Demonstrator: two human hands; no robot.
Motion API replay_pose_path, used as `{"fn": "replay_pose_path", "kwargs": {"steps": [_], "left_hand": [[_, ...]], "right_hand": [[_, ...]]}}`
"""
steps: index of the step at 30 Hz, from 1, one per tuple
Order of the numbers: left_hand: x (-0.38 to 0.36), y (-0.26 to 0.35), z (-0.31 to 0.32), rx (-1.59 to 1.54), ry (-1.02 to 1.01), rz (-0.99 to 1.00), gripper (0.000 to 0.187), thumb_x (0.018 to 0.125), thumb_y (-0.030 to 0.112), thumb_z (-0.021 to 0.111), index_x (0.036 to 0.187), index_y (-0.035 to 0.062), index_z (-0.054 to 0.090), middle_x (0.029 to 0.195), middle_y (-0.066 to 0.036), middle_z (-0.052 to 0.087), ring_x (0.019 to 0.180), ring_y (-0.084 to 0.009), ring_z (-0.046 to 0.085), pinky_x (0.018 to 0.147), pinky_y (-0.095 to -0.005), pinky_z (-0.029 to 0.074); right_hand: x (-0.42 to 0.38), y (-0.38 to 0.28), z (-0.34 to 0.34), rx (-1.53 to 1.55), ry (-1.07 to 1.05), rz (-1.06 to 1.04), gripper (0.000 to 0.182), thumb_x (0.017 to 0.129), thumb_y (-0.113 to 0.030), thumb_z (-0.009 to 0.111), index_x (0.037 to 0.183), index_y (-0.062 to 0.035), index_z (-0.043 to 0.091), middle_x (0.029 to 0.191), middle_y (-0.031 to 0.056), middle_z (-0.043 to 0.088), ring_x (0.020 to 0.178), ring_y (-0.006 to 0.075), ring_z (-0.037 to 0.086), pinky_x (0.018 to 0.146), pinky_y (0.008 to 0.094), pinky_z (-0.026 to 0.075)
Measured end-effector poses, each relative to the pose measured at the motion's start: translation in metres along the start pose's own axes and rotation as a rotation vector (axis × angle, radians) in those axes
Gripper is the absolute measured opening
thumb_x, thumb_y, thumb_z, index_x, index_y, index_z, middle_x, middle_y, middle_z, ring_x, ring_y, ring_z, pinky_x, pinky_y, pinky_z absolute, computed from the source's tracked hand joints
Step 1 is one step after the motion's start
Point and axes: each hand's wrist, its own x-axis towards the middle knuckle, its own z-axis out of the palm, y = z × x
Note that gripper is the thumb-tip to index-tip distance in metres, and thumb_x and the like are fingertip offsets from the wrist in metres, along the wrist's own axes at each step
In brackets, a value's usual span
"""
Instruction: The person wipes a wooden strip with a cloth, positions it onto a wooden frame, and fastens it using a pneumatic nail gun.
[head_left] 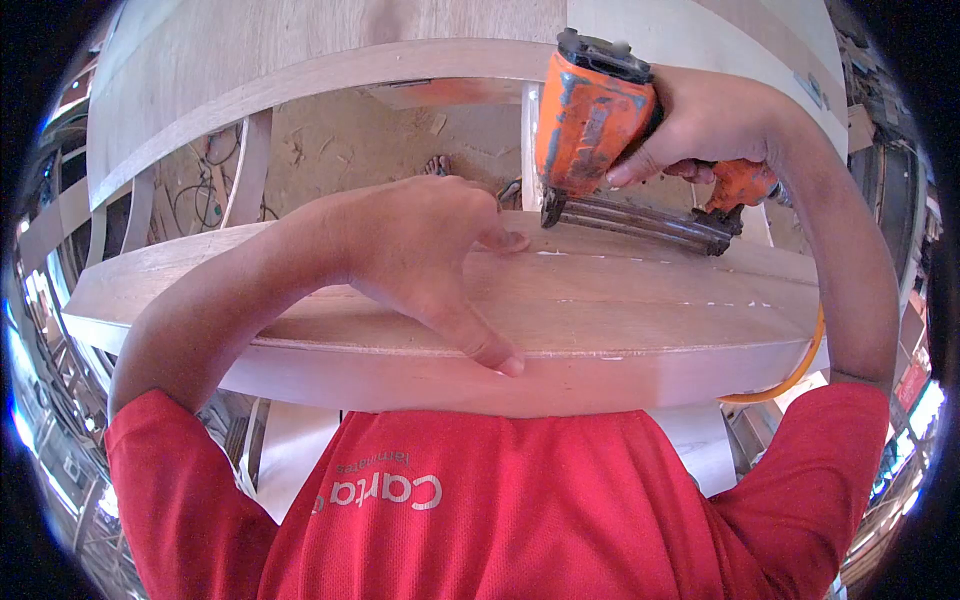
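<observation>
An orange nail gun, scuffed and worn, is gripped by my right hand. Its dark nose points down at the far edge of a curved wooden panel, and its magazine stretches to the right just over the wood. My left hand rests on the same panel, left of the nose. Its thumb lies over the near edge and its fingers reach to the far edge, spread apart. White streaks mark the seams between the panel's boards.
Beyond a gap stands a larger curved plywood piece, joined by upright wooden slats. Through the gap show a dusty floor with wood scraps and dark cables. A yellow-orange hose curves round the panel's right end.
</observation>
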Motion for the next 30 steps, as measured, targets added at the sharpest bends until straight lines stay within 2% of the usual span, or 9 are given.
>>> {"fn": "replay_pose_path", "kwargs": {"steps": [4,6,7,9,10,12,25,30], "left_hand": [[-0.001,0.0,-0.001,-0.017,0.001,0.005,0.106,0.058,0.062,0.091,0.133,-0.0086,0.064,0.132,-0.032,0.061,0.125,-0.0443,0.06,0.111,-0.0456,0.046],[-0.001,0.002,-0.002,0.006,-0.008,-0.013,0.107,0.058,0.063,0.091,0.133,-0.0086,0.063,0.134,-0.033,0.06,0.126,-0.0449,0.059,0.112,-0.0456,0.046],[-0.001,0.002,-0.002,0.014,-0.011,-0.019,0.107,0.058,0.063,0.091,0.133,-0.0086,0.063,0.134,-0.034,0.06,0.127,-0.0451,0.059,0.112,-0.0456,0.046],[0.0,0.002,-0.002,0.032,-0.013,-0.015,0.108,0.058,0.063,0.09,0.134,-0.0085,0.063,0.135,-0.035,0.059,0.128,-0.0456,0.059,0.113,-0.0458,0.045],[0.0,0.002,-0.002,0.031,-0.012,-0.015,0.108,0.058,0.063,0.09,0.134,-0.0085,0.063,0.135,-0.035,0.059,0.128,-0.0456,0.059,0.113,-0.0458,0.045],[0.001,0.002,-0.002,0.035,-0.021,-0.016,0.108,0.058,0.064,0.09,0.134,-0.0084,0.063,0.136,-0.035,0.058,0.128,-0.0462,0.058,0.114,-0.0458,0.045],[0.001,0.001,-0.003,0.035,-0.046,-0.024,0.108,0.059,0.065,0.089,0.135,-0.0073,0.063,0.136,-0.036,0.058,0.128,-0.0469,0.058,0.114,-0.0461,0.044],[0.001,0.003,-0.003,0.037,-0.036,-0.025,0.108,0.059,0.064,0.089,0.136,-0.0064,0.062,0.138,-0.036,0.057,0.131,-0.0467,0.056,0.115,-0.0458,0.043]], "right_hand": [[0.002,-0.001,-0.002,-0.017,-0.004,0.02,0.036,0.076,-0.029,0.089,0.099,-0.0063,0.073,0.059,-0.003,0.052,0.047,0.008,0.047,0.044,0.0263,0.037],[0.001,-0.003,-0.004,-0.039,-0.022,0.055,0.042,0.077,-0.017,0.088,0.113,-0.0049,0.071,0.069,0.0007,0.065,0.049,0.0088,0.051,0.045,0.0279,0.042],[0.001,-0.002,-0.004,-0.04,-0.022,0.056,0.042,0.077,-0.017,0.088,0.113,-0.0049,0.071,0.069,0.0007,0.065,0.049,0.0088,0.051,0.045,0.0279,0.042],[0.0,0.0,-0.003,-0.022,-0.025,0.008,0.037,0.076,-0.03,0.089,0.099,-0.0058,0.072,0.058,-0.0035,0.051,0.047,0.008,0.048,0.044,0.0263,0.038],[0.0,-0.001,-0.003,-0.023,-0.026,0.008,0.037,0.076,-0.03,0.089,0.099,-0.0058,0.072,0.058,-0.0035,0.051,0.047,0.008,0.048,0.044,0.0263,0.038],[-0.002,-0.004,-0.003,-0.026,-0.016,0.058,0.046,0.076,-0.016,0.089,0.116,-0.0052,0.07,0.07,0.0007,0.065,0.05,0.0089,0.052,0.046,0.028,0.043],[-0.007,-0.009,0.0,-0.008,-0.005,0.068,0.047,0.074,-0.016,0.09,0.115,-0.0052,0.069,0.068,0.0,0.061,0.051,0.0097,0.052,0.046,0.0286,0.042],[-0.01,-0.014,-0.001,-0.09,-0.015,0.091,0.046,0.073,-0.017,0.091,0.112,-0.0045,0.069,0.07,0.0011,0.061,0.055,0.0101,0.055,0.05,0.0287,0.046]]}}
